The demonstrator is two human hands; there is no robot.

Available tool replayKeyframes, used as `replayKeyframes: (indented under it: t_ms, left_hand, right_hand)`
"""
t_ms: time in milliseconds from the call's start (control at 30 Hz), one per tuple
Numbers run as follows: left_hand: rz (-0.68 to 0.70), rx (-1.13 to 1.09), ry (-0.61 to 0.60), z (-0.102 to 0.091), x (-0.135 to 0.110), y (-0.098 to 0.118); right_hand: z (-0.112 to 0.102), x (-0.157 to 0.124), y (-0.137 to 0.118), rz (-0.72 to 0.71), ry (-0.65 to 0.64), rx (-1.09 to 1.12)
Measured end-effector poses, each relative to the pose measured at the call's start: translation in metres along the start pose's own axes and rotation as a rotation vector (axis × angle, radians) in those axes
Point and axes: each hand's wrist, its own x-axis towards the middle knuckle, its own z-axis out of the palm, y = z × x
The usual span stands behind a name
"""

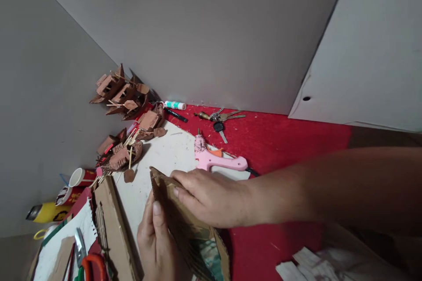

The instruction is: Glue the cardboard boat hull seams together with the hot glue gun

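A folded piece of brown cardboard (pixel 180 221), pointed at its far end and with open sides, is held between my two hands. My left hand (pixel 154 239) grips its left wall, the thumb pressed against the cardboard near the point. Across the right wall lies my right hand (pixel 217 197), its fingers wrapped over the edge close to the tip. A patch of green and white print shows inside the near end. Just beyond my right hand a pink hot glue gun (pixel 224 162) rests on a white sheet (pixel 165 149).
Several small brown model boats (pixel 118 158) crowd the left corner against grey walls. Keys (pixel 219 127), a glue stick (pixel 174 105) and a black marker (pixel 177 116) lie at the back. Scissors (pixel 94 268), cardboard strips (pixel 117 228), paper cups (pixel 77 178) and a yellow bottle (pixel 49 213) are at left.
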Motion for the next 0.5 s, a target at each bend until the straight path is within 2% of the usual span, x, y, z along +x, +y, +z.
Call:
replayKeyframes:
  t_ms: [133,300,500]
  left_hand:
    - [-0.035,-0.065,0.034,0.002,0.001,-0.011]
    - [-0.111,-0.307,0.238,0.009,0.004,-0.011]
    - [-0.290,-0.772,0.189,0.025,0.003,0.007]
  right_hand:
    - [-0.003,-0.002,-0.004,-0.011,-0.016,0.011]
    - [-0.005,-0.004,-0.008,-0.039,-0.025,0.074]
    - [-0.008,-0.004,-0.009,-0.042,-0.031,0.056]
